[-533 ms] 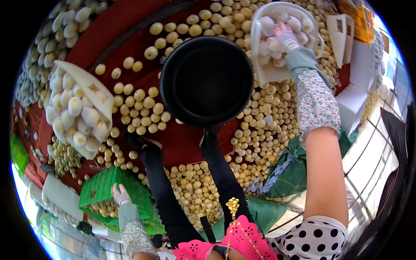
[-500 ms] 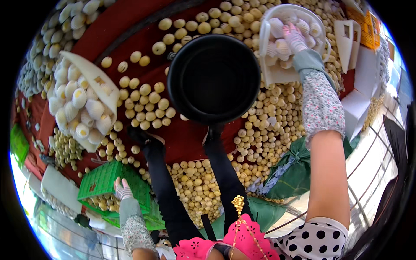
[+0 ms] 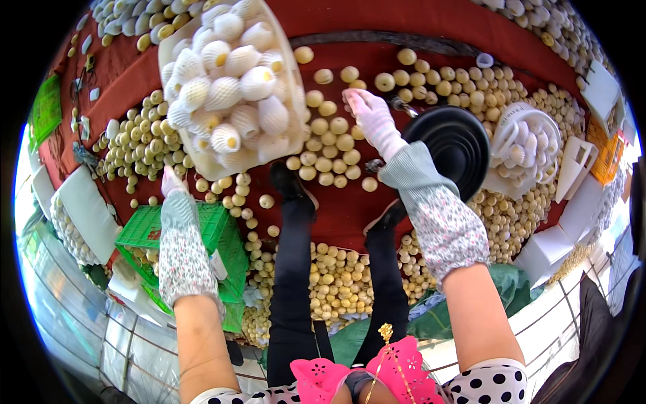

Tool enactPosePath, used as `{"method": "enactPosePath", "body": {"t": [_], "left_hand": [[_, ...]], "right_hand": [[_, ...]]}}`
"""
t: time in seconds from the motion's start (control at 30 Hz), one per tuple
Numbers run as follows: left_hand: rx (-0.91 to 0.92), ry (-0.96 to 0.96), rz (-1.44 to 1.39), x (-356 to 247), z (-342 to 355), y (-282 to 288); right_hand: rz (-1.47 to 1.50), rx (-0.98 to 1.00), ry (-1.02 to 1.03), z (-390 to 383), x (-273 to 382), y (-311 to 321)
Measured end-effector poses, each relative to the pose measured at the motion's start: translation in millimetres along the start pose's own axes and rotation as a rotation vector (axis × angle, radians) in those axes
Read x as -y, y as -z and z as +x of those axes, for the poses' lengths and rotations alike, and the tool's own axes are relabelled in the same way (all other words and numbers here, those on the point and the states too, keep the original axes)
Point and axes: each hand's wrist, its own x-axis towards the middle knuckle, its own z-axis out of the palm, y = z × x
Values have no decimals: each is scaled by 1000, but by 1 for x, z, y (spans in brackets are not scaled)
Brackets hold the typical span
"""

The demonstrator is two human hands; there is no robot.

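My right hand [image 3: 373, 114], in a thin pale glove and a flowered sleeve, reaches over the loose round pale-yellow fruits [image 3: 330, 145] at the middle. Its fingertips point at a few fruits beside the glossy round black basin-like object [image 3: 454, 151], and I see nothing held. Further left, my left hand [image 3: 173, 180], gloved too, has its fingers stretched above the green crate [image 3: 171, 223], close to another fruit heap [image 3: 145, 138]. A white tub [image 3: 296, 74] heaped with foam-netted fruits [image 3: 225, 87] stands between and beyond the hands.
A white basket [image 3: 498, 165] of netted fruits stands right of the black object, beside a white handled container [image 3: 575, 168] and an orange crate [image 3: 605, 151]. Fruits spread over the red cloth [image 3: 269, 219]. My legs [image 3: 289, 289] extend forward between the fruit piles. Green sacking [image 3: 444, 323] lies to the right.
The view has swung left. My right hand has left the white basket and come across past the black object to the loose fruits. My left hand has moved forward beyond the green crate.
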Motion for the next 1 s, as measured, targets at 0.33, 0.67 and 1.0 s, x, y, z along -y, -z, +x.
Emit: {"method": "enactPosePath", "body": {"t": [0.33,0.67,1.0], "left_hand": [[150,218,-8,-38,83,-49],[337,210,117,-72,48,-59],[216,-300,-134,-30,-12,-31]], "right_hand": [[164,-108,-579,84,37,-142],[333,-197,-503,94,24,-167],[376,-353,-345,42,27,-167]]}}
